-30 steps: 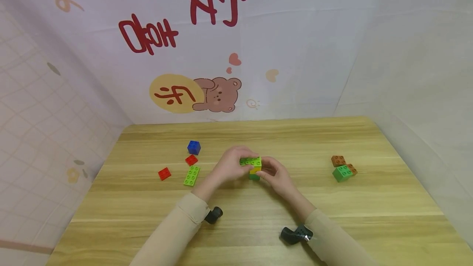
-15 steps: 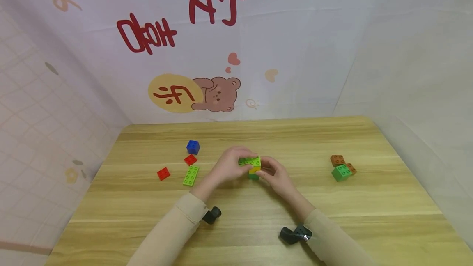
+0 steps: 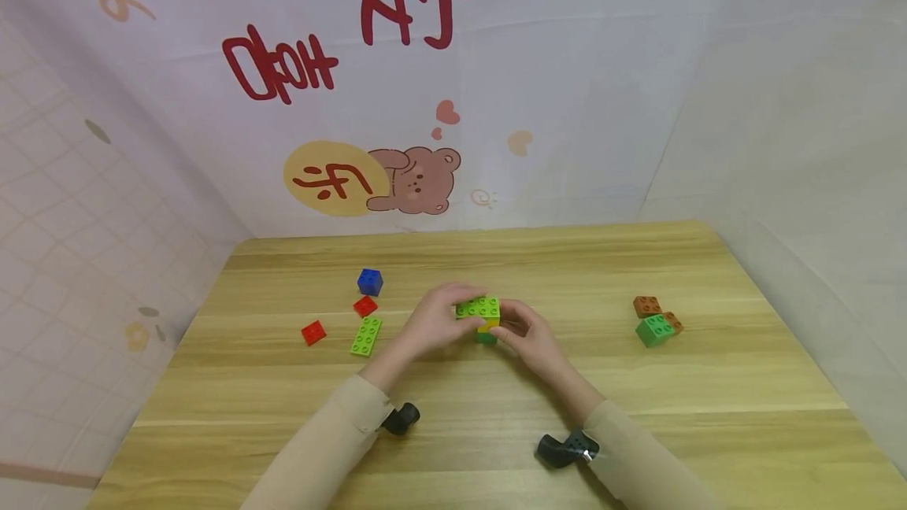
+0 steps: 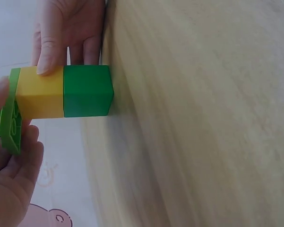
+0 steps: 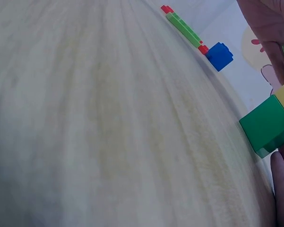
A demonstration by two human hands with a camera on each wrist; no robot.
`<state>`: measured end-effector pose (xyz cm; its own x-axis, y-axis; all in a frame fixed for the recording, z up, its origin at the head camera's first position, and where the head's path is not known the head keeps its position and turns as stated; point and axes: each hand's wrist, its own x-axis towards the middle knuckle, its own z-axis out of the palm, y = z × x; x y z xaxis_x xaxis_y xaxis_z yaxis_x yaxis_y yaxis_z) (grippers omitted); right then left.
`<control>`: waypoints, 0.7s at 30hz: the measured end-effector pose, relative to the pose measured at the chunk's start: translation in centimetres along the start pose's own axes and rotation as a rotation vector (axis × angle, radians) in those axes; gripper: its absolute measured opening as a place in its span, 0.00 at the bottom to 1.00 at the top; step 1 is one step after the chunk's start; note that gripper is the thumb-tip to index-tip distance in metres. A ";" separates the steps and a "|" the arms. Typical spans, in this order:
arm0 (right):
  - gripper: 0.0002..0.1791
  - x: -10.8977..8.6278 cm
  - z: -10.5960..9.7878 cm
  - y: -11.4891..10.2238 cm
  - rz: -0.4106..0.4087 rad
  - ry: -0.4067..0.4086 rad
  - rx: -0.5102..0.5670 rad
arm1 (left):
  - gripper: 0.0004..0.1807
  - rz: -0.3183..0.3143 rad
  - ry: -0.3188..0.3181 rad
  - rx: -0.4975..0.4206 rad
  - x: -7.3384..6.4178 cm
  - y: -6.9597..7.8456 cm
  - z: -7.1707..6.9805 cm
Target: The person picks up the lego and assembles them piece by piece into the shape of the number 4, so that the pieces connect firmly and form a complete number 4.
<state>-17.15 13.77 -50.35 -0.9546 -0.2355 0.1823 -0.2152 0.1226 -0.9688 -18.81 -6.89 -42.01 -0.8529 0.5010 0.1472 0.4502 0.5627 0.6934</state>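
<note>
Left of the left hand's [image 3: 438, 323] fingers lie red tiles [image 3: 314, 333], a lime plate [image 3: 366, 337], a blue block [image 3: 370, 282]. These fingers clamp a lime slab [image 3: 482, 307] on a yellow block [image 4: 40, 94] over a green cube [image 4: 87, 90]. The right hand's [image 3: 527, 337] fingers pinch the yellow block; brown bricks [image 3: 646, 306] and a green brick [image 3: 655, 330] sit right of them.

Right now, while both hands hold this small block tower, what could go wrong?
The lime-green studded plate overhangs the yellow brick, so pressing its free end with the left hand might lever it off. The right hand grips the yellow brick, so the green brick below could twist loose if turned unevenly.
</note>
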 end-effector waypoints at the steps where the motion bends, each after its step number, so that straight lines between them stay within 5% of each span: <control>1: 0.21 0.0 0.0 0.0 -0.001 -0.002 0.001 | 0.26 -0.009 0.007 -0.017 -0.2 -0.1 -0.1; 6: 0.22 -0.1 0.0 -0.5 0.018 0.000 0.022 | 0.26 -0.058 0.048 -0.080 -1.0 -0.7 -0.7; 21: 0.25 0.0 0.0 -0.1 0.001 -0.006 0.050 | 0.21 -0.055 0.312 -0.064 -4.8 -3.7 -3.0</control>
<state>-17.17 13.73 -50.28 -0.9534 -0.2416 0.1809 -0.2040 0.0742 -0.9762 -17.20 -13.36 -43.19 -0.9200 0.2397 0.3101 0.3917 0.5358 0.7480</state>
